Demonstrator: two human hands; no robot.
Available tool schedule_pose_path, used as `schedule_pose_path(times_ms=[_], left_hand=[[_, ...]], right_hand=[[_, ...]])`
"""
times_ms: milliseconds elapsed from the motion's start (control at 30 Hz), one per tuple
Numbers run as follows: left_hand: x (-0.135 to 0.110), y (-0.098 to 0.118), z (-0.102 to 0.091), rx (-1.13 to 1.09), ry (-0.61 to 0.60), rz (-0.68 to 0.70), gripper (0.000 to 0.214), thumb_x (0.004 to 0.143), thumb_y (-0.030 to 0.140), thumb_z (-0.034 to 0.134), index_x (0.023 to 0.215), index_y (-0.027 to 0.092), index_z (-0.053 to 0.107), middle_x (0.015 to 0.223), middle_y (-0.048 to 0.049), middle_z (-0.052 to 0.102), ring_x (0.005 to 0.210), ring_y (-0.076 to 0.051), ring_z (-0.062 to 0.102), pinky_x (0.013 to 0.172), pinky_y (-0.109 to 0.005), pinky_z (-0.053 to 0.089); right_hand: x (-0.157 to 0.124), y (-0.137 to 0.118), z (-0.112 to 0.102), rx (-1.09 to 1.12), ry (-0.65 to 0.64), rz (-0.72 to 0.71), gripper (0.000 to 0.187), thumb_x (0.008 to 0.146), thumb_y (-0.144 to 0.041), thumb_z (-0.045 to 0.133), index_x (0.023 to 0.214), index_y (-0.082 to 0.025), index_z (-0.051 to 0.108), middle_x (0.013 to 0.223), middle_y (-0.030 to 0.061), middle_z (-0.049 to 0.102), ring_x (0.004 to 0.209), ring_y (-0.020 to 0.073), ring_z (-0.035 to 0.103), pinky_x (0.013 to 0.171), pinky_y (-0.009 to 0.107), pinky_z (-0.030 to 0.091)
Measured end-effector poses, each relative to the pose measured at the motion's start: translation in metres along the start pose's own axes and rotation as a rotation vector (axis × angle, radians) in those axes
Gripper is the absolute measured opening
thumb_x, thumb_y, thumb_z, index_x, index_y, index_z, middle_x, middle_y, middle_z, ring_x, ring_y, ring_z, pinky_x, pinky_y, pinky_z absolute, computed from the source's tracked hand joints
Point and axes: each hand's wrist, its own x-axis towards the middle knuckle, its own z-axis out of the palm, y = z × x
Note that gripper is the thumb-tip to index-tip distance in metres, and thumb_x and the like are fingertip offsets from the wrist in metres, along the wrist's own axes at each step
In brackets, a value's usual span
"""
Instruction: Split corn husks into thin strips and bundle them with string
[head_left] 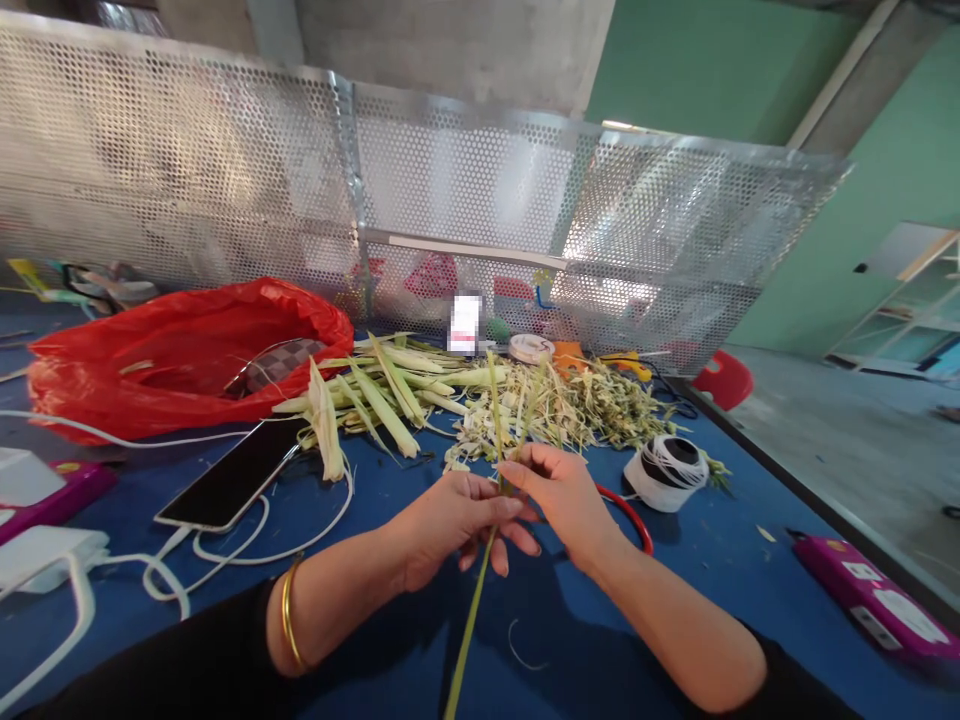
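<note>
A long, thin green plant strip (471, 622) runs from the near table edge up through both hands. Its upper end (495, 400) rises above my fingers. My left hand (469, 515) pinches the strip between thumb and fingers, with the other fingers curled beneath. Close against it, my right hand (559, 490) grips the same strip with thumb and forefinger, slightly higher up. What lies between the fingertips is partly hidden. Behind the hands are a pile of pale green stalks and husks (382, 395) and a heap of shredded plant bits (555, 405).
A red plastic bag (97, 370) lies open at the left, near a phone (232, 475) with white cables. To the right are a spool of white cord (666, 475), a red ring-like handle (630, 518) and a purple power strip (874, 595). A perforated metal screen (465, 170) stands behind.
</note>
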Motion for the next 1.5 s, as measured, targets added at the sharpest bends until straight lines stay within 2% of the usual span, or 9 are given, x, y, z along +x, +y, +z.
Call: schedule_pose_path(times_ms=[233, 433, 600, 767, 900, 1033, 1133, 1333, 1500], left_hand=[[0.002, 0.001, -0.002, -0.093, 0.006, 0.016, 0.027, 0.08, 0.037, 0.061, 0.087, 0.011, 0.069, 0.082, -0.0107, 0.074, 0.043, -0.005, 0.054, 0.035, -0.015, 0.027], [0.001, 0.002, 0.001, -0.018, 0.052, 0.053, 0.028, 0.082, 0.036, 0.058, 0.086, 0.01, 0.067, 0.081, -0.0119, 0.074, 0.041, -0.007, 0.054, 0.032, -0.016, 0.029], [0.0, -0.001, 0.008, 0.116, 0.038, 0.061, 0.023, 0.083, 0.026, 0.051, 0.087, 0.01, 0.067, 0.078, -0.0106, 0.074, 0.039, -0.008, 0.055, 0.032, -0.016, 0.03], [0.001, -0.003, 0.01, 0.135, 0.071, 0.008, 0.029, 0.081, 0.037, 0.054, 0.079, 0.01, 0.065, 0.071, -0.0099, 0.072, 0.036, -0.008, 0.053, 0.03, -0.017, 0.029], [0.004, -0.003, -0.001, -0.007, 0.096, -0.016, 0.04, 0.079, 0.049, 0.056, 0.075, 0.01, 0.064, 0.07, -0.0103, 0.071, 0.04, -0.009, 0.056, 0.03, -0.016, 0.024], [0.005, 0.001, -0.011, -0.168, 0.168, 0.002, 0.026, 0.08, 0.035, 0.059, 0.073, 0.011, 0.065, 0.061, -0.0041, 0.065, 0.044, -0.006, 0.054, 0.03, -0.014, 0.019], [0.004, 0.006, -0.015, -0.253, 0.264, -0.009, 0.029, 0.084, 0.035, 0.056, 0.077, 0.01, 0.067, 0.064, -0.0051, 0.067, 0.045, -0.005, 0.052, 0.032, -0.013, 0.023], [0.001, 0.022, -0.02, -0.382, 0.353, 0.0, 0.024, 0.087, 0.031, 0.054, 0.082, 0.01, 0.065, 0.079, -0.0097, 0.071, 0.065, -0.011, 0.066, 0.033, -0.012, 0.025], [0.001, 0.024, -0.024, -0.5, 0.292, 0.046, 0.021, 0.09, 0.025, 0.05, 0.083, 0.01, 0.064, 0.071, -0.0045, 0.068, 0.053, -0.007, 0.06, 0.032, -0.013, 0.028]], right_hand=[[0.005, 0.011, -0.002, 0.241, 0.029, 0.133, 0.031, 0.071, -0.042, 0.068, 0.059, -0.016, 0.055, 0.053, -0.0034, 0.05, 0.05, 0.0106, 0.044, 0.05, 0.025, 0.036], [0.005, 0.0, -0.017, -0.45, 0.325, -0.344, 0.038, 0.086, -0.043, 0.053, 0.056, -0.019, 0.05, 0.053, -0.0034, 0.043, 0.052, 0.0109, 0.038, 0.052, 0.025, 0.03], [0.006, -0.008, -0.008, -0.55, 0.109, -0.277, 0.029, 0.081, -0.044, 0.06, 0.064, -0.019, 0.061, 0.056, -0.0025, 0.048, 0.052, 0.0117, 0.042, 0.049, 0.024, 0.03], [0.002, -0.009, 0.003, -0.235, 0.011, -0.103, 0.023, 0.08, -0.036, 0.061, 0.066, -0.018, 0.059, 0.049, -0.0063, 0.041, 0.046, 0.0098, 0.039, 0.044, 0.022, 0.031], [-0.012, -0.011, 0.003, -0.305, 0.115, -0.492, 0.017, 0.088, -0.026, 0.054, 0.074, -0.018, 0.059, 0.061, -0.0015, 0.056, 0.054, 0.0111, 0.051, 0.052, 0.023, 0.041], [-0.022, -0.004, 0.0, -0.761, 0.065, -1.088, 0.008, 0.087, -0.013, 0.054, 0.088, -0.015, 0.062, 0.072, 0.004, 0.064, 0.066, 0.0144, 0.058, 0.062, 0.028, 0.043], [-0.025, 0.003, 0.001, -1.111, -0.022, -1.336, 0.016, 0.087, -0.01, 0.051, 0.097, -0.009, 0.063, 0.076, 0.0082, 0.066, 0.07, 0.0181, 0.059, 0.063, 0.032, 0.042], [-0.025, 0.009, 0.011, -1.314, -0.056, -1.443, 0.018, 0.085, -0.012, 0.052, 0.096, -0.006, 0.065, 0.081, 0.0093, 0.064, 0.073, 0.0207, 0.057, 0.068, 0.036, 0.042], [-0.02, 0.016, 0.014, -1.23, -0.19, -1.264, 0.018, 0.088, -0.011, 0.046, 0.097, -0.007, 0.061, 0.078, 0.0079, 0.061, 0.072, 0.0193, 0.053, 0.069, 0.036, 0.042]])
